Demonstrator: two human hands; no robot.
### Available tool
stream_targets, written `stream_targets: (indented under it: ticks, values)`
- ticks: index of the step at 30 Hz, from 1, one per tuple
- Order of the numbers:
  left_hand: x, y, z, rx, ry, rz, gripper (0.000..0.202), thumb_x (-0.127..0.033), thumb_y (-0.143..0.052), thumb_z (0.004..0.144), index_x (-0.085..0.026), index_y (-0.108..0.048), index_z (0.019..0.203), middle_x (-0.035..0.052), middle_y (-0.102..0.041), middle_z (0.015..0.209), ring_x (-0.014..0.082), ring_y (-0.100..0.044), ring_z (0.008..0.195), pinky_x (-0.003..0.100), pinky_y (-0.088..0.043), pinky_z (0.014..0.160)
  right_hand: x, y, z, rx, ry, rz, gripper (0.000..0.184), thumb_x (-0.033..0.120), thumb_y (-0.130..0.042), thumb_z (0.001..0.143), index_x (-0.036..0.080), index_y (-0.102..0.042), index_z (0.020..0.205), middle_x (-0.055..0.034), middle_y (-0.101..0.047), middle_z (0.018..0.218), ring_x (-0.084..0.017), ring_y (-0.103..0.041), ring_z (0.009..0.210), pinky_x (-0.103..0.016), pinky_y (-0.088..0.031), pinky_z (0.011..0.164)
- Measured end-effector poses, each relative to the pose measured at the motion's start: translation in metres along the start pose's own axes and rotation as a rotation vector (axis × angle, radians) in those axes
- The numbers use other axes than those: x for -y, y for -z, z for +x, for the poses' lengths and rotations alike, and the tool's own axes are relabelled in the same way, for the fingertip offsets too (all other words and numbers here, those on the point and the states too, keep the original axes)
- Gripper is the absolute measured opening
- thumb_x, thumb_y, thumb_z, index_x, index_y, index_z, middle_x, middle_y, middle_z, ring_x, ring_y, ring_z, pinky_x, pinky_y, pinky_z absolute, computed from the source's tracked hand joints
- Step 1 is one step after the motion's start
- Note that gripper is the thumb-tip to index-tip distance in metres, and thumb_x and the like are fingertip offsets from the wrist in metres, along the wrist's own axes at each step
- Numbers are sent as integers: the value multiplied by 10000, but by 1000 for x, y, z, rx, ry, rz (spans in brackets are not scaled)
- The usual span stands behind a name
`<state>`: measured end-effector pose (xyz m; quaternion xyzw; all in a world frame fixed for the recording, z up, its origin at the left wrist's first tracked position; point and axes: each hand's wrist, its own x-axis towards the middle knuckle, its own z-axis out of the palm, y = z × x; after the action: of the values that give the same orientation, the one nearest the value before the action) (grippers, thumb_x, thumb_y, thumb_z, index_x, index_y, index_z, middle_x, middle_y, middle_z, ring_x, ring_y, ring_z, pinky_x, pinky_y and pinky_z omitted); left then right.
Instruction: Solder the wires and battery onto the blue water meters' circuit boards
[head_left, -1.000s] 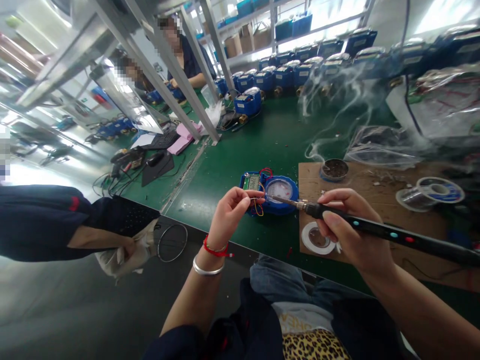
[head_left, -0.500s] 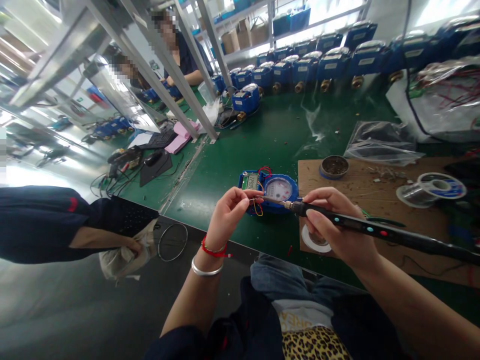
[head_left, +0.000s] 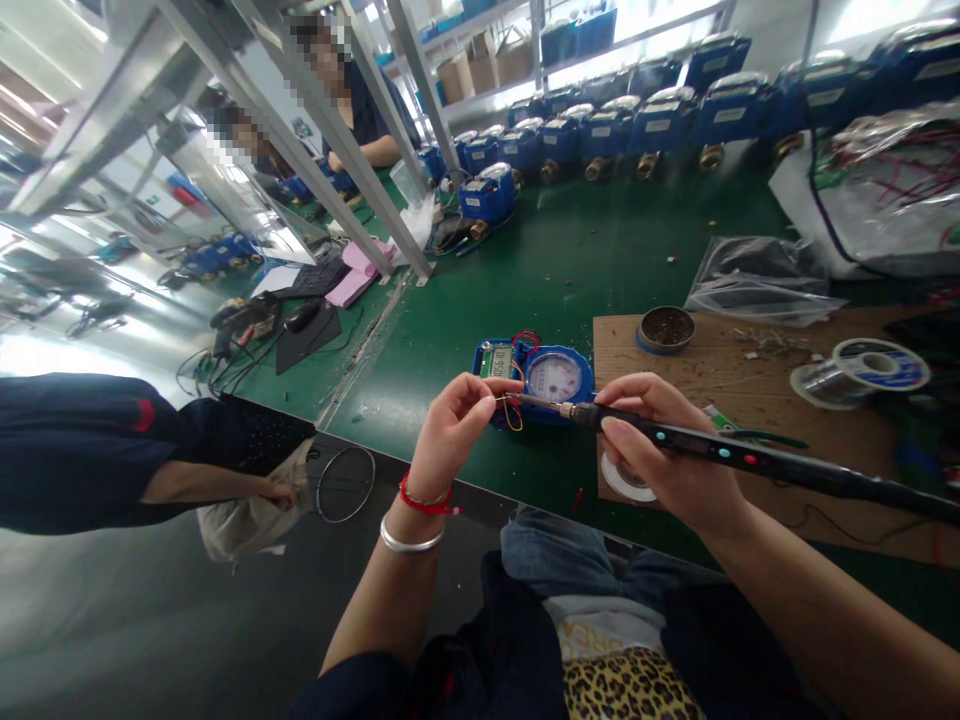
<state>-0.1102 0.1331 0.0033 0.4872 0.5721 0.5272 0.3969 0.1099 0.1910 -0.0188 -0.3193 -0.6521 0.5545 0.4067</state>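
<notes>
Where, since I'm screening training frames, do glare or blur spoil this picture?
Head view: white glare at far left and upper right; head view: the left background looks smeared and stretched; head view: the soldering iron reads fairly clearly, but fine detail at the left hand is hard to tell.

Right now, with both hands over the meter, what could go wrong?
The soldering iron has its tip right by the left hand, so a small slip might burn it. Its metal shaft crosses in front of the blue water meter and could scorch the casing if lowered. The yellow wire loops beside the tip; its insulation might melt.
</notes>
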Motion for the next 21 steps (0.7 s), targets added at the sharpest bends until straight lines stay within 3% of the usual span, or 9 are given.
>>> stream_targets:
  ticks: [14,21]
  values:
    - [3,-1,1,-14,-9,-18,108,-218,-524,888,-179,-481,797,100,-696,1081,223,-639,1076,388,-475,946,-1,1,0,-3,-22,-18,143,280,-598,865,212,-565,986,14,-602,717,-69,-504,501,-188,-365,437]
    - [0,-1,1,1,-14,-3,114,-197,-523,889,-180,-480,784,94,-702,1090,191,-655,1013,351,-489,911,3,1,0,-8,-1,27,121,257,-583,858,213,-564,969,26,-581,675,-69,-483,483,-197,-357,433]
